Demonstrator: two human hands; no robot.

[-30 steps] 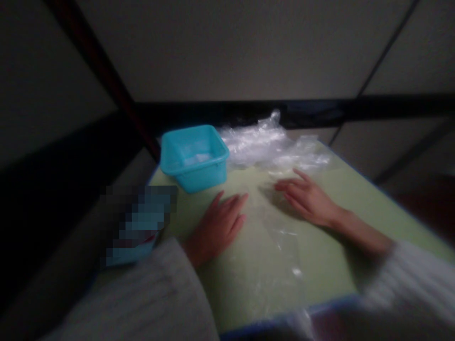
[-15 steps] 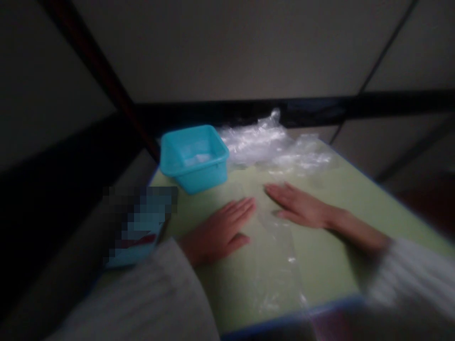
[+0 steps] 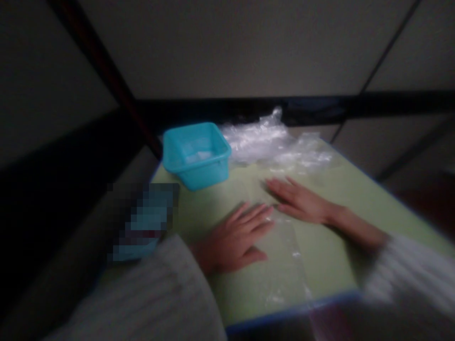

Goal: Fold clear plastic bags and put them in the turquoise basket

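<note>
A clear plastic bag [image 3: 284, 265] lies flat on the pale green table, its near end hanging over the front edge. My left hand [image 3: 236, 239] rests palm down on the bag with the fingers spread. To its right, my right hand [image 3: 300, 201] lies flat near the bag's far part, fingers stretched out, nothing held. The fingertips of the two hands come close together. The bag's far outline is faint and hard to make out.
A turquoise plastic basket [image 3: 204, 173] with something whitish inside stands at the back left. Beside it is a heap of crumpled clear plastic bags [image 3: 263, 142]. A light blue item [image 3: 149, 218], partly blurred out, sits at the left edge. The table's blue edge [image 3: 291, 310] runs along the front.
My left hand has slid to the right and slightly nearer over the bag, and its fingers have spread wider. My right hand stays in nearly the same place.
</note>
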